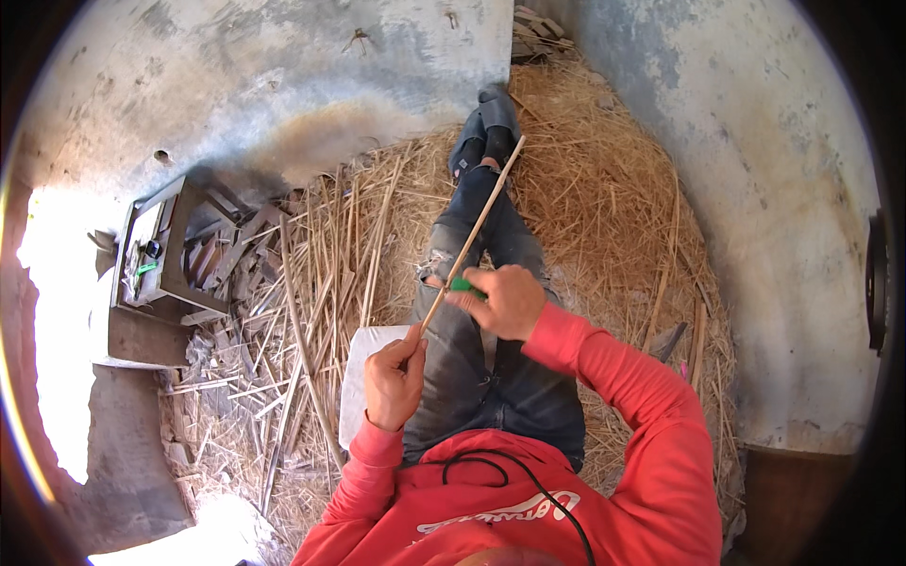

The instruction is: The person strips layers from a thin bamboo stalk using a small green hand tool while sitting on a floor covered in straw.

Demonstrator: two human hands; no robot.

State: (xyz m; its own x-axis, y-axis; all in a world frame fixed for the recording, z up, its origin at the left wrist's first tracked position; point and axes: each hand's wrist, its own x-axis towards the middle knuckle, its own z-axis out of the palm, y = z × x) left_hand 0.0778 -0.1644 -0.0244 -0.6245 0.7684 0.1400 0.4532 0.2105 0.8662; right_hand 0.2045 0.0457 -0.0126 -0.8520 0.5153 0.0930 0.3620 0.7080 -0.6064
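Thin wooden stick [482, 219] held over the jeans [538, 401], long axis slanting from near the lap forward and somewhat right, far end out by the shoes [498, 108]; left hand [396, 379] pinches its near end, thumb against fingers, so nearly the whole length lies ahead of that grip; right hand [511, 302] sits just ahead and to the right, nearer the stick's middle, fingers curled round a green handle [466, 286] right beside the stick, blade too small to make out, contact can't tell; straw [604, 203] all over the floor beyond
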